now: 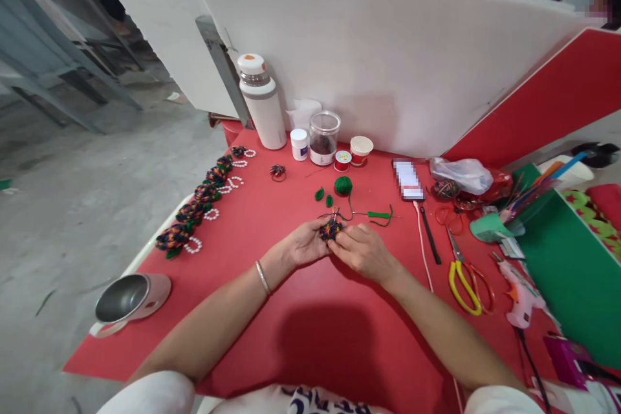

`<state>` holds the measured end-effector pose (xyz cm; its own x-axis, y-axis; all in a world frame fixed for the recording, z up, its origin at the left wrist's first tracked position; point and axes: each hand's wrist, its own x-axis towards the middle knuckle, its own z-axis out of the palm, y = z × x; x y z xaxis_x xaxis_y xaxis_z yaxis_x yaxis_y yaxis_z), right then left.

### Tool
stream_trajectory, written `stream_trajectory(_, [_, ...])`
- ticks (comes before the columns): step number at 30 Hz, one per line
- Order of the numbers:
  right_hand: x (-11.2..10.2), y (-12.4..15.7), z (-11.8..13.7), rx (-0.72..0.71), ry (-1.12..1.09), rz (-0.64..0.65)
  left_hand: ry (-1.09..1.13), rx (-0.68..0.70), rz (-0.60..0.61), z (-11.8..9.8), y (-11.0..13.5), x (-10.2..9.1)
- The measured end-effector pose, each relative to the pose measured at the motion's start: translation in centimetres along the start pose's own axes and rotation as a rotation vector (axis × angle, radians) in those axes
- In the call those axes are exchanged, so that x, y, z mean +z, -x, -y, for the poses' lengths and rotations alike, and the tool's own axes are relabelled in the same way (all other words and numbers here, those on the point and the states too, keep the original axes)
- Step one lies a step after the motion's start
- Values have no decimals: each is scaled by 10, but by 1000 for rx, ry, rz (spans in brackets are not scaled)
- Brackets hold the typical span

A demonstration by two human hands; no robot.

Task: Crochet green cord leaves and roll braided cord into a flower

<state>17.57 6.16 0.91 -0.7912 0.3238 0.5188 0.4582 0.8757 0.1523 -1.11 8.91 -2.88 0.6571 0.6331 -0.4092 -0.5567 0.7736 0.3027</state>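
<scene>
My left hand (pixel 309 242) holds a small crocheted piece of dark multicoloured yarn (pixel 330 229), its fingers curled beneath and around it. The fingers of my right hand (pixel 361 249) are pinched at the piece's right edge. A thin light-coloured stick or loop shows at the top of the piece; I cannot make out which. Just beyond my hands lie a green yarn ball (pixel 343 185) with a loose strand, two green crocheted leaves (pixel 319 194) and a green-handled crochet hook (pixel 378 215).
Along the left edge run several multicoloured crocheted flowers (pixel 188 210) with white bead loops, and a mug (pixel 138 301). A bottle (pixel 264 110) and clear jar (pixel 323 142) stand behind. On the right are a phone (pixel 408 179), yellow-handled scissors (pixel 463 288), a glue gun (pixel 519 291) and a green box (pixel 563 272).
</scene>
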Motion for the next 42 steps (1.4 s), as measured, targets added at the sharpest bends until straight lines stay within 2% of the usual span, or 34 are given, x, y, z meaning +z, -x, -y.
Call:
stream_trajectory(5, [9, 8, 12, -78, -2, -25, -15, 24, -13, 2, 0, 2])
stream_trajectory(8, [10, 11, 16, -66, 18, -26, -22, 22, 1, 2, 0, 2])
stream_trajectory(12, [12, 9, 11, -7, 79, -25, -37, 20, -2, 2, 0, 0])
stream_trajectory(17, [12, 9, 0, -56, -52, 36, -65, -51, 34, 1, 0, -1])
stream_trajectory(20, [12, 11, -2, -47, -84, 58, -52, -7, -1, 2, -1, -2])
stream_trajectory(26, [18, 8, 0, -30, -16, 9, -64, 27, -14, 5, -3, -5])
stream_trajectory(31, [16, 7, 5, -108, -27, -23, -51, 10, -25, 5, -2, -4])
stream_trajectory(38, [10, 10, 22, -242, -100, -25, 23, 13, 41, 5, 0, -2])
stream_trajectory(40, [11, 10, 23, -243, -95, -34, 29, 5, 49, 6, 0, -2])
stream_trajectory(42, [12, 10, 20, -186, -63, -36, 8, -9, 37, 6, 0, -2])
